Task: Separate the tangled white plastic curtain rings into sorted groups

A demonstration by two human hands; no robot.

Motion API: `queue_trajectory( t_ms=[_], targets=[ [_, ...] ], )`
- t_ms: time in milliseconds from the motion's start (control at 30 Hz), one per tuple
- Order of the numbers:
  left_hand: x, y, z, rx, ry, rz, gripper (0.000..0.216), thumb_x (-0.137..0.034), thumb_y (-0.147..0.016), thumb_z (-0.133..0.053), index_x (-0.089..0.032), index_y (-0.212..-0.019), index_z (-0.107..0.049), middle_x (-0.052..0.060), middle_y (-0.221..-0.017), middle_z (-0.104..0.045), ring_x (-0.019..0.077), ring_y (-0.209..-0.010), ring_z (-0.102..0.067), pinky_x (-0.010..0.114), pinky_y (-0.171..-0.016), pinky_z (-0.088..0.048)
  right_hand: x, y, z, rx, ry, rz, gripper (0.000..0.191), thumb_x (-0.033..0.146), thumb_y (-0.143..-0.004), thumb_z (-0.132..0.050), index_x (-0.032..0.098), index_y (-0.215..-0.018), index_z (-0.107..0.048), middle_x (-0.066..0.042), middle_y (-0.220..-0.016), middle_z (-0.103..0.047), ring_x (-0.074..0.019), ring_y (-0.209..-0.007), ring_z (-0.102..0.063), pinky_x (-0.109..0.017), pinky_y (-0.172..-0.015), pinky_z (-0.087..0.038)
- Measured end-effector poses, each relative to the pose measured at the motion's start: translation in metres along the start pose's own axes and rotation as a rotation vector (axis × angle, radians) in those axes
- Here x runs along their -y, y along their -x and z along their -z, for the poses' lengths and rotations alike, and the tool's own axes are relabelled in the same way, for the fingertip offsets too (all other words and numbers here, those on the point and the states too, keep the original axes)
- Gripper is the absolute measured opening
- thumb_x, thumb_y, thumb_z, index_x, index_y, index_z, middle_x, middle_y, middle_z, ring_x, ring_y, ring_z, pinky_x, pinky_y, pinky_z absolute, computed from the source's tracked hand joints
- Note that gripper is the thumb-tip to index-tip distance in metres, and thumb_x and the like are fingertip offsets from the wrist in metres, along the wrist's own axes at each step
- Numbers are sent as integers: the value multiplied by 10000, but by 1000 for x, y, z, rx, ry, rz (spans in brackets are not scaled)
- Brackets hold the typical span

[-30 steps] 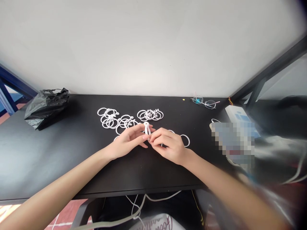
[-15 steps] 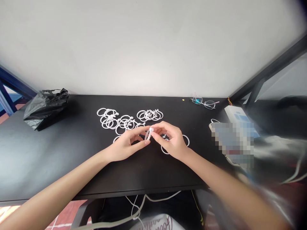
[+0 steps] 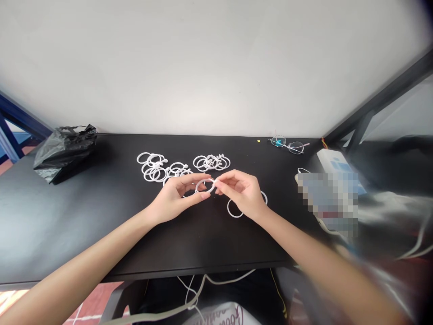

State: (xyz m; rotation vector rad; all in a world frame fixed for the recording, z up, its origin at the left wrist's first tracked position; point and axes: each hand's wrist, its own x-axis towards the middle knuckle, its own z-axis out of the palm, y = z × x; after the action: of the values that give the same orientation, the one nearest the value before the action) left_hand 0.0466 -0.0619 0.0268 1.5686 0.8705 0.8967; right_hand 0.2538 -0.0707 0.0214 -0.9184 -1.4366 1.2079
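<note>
Over the middle of the black table (image 3: 101, 225) both hands pinch one white plastic ring (image 3: 204, 185). My left hand (image 3: 176, 198) grips its left side between thumb and fingers. My right hand (image 3: 241, 192) pinches its right side at the small clip. Behind them lie two heaps of white rings, one (image 3: 158, 168) at the left and one (image 3: 211, 162) in the middle. A loose ring (image 3: 234, 211) lies flat under my right wrist, and another ring's edge (image 3: 264, 197) shows beside that hand.
A crumpled black plastic bag (image 3: 64, 149) sits at the far left of the table. A pair of glasses (image 3: 287, 144) lies at the back right. A blurred patch and a white box (image 3: 333, 162) are at the right edge. Cables hang below the front edge.
The ring was held upright on edge between the hands; now it is turned flatter, its opening facing up. The right hand has risen a little, uncovering the loose ring beneath it.
</note>
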Motion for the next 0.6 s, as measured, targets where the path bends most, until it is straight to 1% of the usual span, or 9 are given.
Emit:
queue_trajectory(
  t_ms=[100,233,367,600],
  targets=[
    [-1,-1,1,5,7,1,359,-332,-817,-730,-169,-1136,-702,81,-972,-734,206,-890,-666,383,-884,-564,2,-1,0,17,-41,-34,177,320,-788,-777,162,-846,-721,-36,-781,-743,-154,-655,-714,-297,-657,-627],
    [-1,-1,2,-11,61,5,334,-321,-810,-736,-166,-1104,-704,83,-992,-742,211,-893,-677,347,-823,-565,6,-3,0,49,-117,-80,178,311,-768,-794,155,-835,-739,-47,-784,-762,-162,-661,-729,-299,-652,-631],
    [-1,-1,3,-19,87,29,326,-316,-794,-753,-162,-1077,-704,85,-988,-741,208,-880,-678,326,-775,-563,7,-3,0,50,-130,-92,195,327,-753,-805,154,-813,-736,-49,-775,-765,-163,-648,-727,-310,-650,-633],
    [2,0,5,4,137,41,336,-297,-797,-761,-166,-1097,-680,78,-995,-737,207,-916,-684,348,-837,-573,6,-2,0,47,-117,-89,210,344,-755,-802,151,-792,-728,-52,-765,-765,-161,-615,-717,-315,-634,-627]
  ],
)
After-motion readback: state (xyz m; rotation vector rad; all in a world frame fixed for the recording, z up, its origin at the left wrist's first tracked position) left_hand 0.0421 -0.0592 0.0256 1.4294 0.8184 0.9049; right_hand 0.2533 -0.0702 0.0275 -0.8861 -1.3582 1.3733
